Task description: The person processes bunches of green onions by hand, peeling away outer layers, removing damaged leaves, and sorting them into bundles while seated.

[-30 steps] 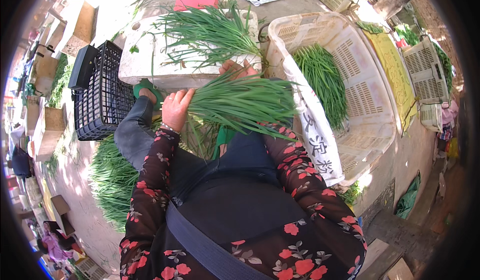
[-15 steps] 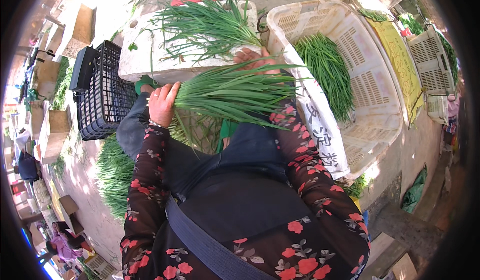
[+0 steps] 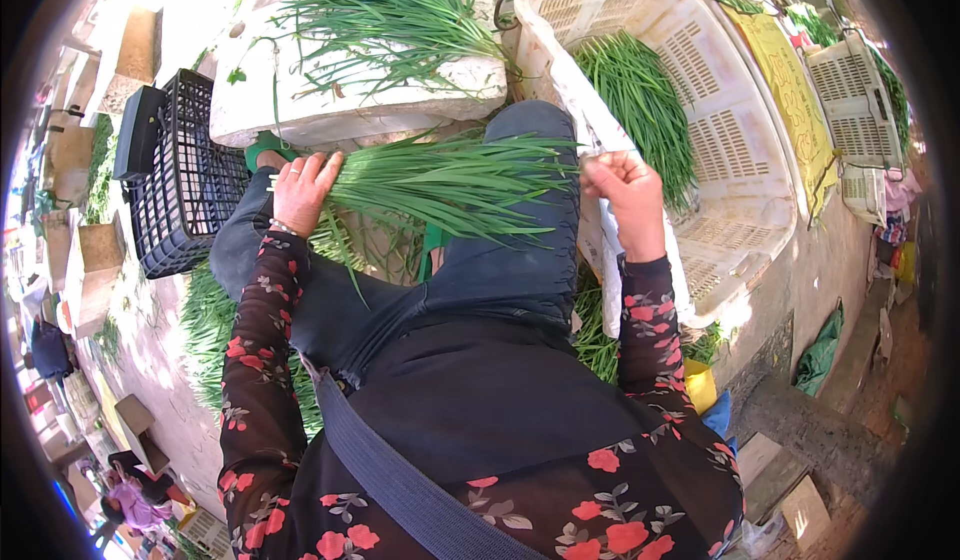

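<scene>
My left hand (image 3: 303, 192) is closed round the pale stem end of a bunch of garlic chives (image 3: 440, 182). The bunch lies sideways above my lap, its green tips pointing right. Just past those tips is my right hand (image 3: 630, 195), fingers curled together in a pinch; what they hold, if anything, is too small to make out. A white printed sack (image 3: 612, 132) hangs over the near wall of a large plastic crate (image 3: 745, 195), beside my right hand. More chives (image 3: 640, 105) lie in that crate. Another loose bunch (image 3: 400, 35) rests on a white foam block (image 3: 300, 110).
A black mesh basket (image 3: 180, 180) stands left of the foam block, with a dark box (image 3: 138, 132) on its rim. Loose chives (image 3: 208, 320) lie on the floor to my left. A yellow sack (image 3: 780, 90) and further crates (image 3: 850, 95) are at the right.
My right hand has come back from the foam block, moving right and nearer, from open and palm up beneath the tips to a pinch beside them. My left hand keeps its hold on the chives.
</scene>
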Tool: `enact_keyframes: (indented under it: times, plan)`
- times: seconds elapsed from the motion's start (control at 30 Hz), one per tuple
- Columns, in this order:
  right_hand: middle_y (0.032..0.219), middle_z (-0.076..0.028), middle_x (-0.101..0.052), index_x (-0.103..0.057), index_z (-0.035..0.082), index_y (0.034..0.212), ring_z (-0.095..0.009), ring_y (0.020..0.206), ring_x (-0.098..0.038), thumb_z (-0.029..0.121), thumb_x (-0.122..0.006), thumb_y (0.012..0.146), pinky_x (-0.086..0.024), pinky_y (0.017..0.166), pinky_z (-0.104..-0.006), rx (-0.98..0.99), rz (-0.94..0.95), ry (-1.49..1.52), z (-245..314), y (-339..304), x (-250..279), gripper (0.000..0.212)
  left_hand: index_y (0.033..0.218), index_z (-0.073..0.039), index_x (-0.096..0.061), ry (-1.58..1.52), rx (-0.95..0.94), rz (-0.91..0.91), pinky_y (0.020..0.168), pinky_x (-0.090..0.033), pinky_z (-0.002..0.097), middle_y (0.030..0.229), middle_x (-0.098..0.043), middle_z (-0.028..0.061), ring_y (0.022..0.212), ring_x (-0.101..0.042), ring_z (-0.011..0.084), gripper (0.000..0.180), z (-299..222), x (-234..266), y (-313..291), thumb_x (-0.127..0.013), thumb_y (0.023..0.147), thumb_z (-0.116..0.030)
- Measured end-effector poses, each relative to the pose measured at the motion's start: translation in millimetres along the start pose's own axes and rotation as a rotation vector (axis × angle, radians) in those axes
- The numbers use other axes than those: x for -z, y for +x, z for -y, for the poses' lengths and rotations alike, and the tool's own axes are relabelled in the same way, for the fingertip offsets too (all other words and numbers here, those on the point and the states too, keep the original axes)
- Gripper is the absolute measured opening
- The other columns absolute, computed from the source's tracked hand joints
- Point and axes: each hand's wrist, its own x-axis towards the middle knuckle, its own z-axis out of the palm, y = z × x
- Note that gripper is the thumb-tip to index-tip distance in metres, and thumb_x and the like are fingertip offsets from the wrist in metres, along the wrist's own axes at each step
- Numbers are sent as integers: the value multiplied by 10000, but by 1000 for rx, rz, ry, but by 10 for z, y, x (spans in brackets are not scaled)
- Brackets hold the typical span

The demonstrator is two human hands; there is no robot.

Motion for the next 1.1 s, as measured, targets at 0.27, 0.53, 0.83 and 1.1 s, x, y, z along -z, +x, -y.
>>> enact_keyframes:
  times: [0.27,0.53,0.83,1.1]
  plan:
    - [851,-91,-619,-653,21,970,-222,760,-620,13,-651,814,-493,682,-303,437,201,-715,-286,-126,-212,156,1236,-162,-567,-14,11,-14,771,-471,340,1023,-581,31,891,-567,204,497,-3,-41,-27,-568,744,-97]
    - [848,-99,-572,-587,18,1032,-275,755,-605,109,-626,864,-490,674,-354,623,293,-1099,-372,-38,-179,195,1225,-161,-571,2,15,-22,776,-467,337,1018,-582,22,894,-562,195,478,-10,-39,-29,-567,749,-110]
    - [762,-35,-624,-607,-29,960,-87,639,-569,114,-623,906,-481,595,-242,66,98,-211,-202,114,-47,153,1216,-144,-583,-13,21,-49,777,-463,335,1045,-580,28,908,-555,192,486,3,16,-13,-572,731,-110]
    - [814,-148,-626,-633,30,969,-325,770,-607,90,-636,804,-477,749,-394,528,57,-891,-462,456,-236,176,1217,-153,-577,-10,22,-33,795,-467,342,1058,-581,27,908,-560,194,480,8,40,-6,-572,738,-115]
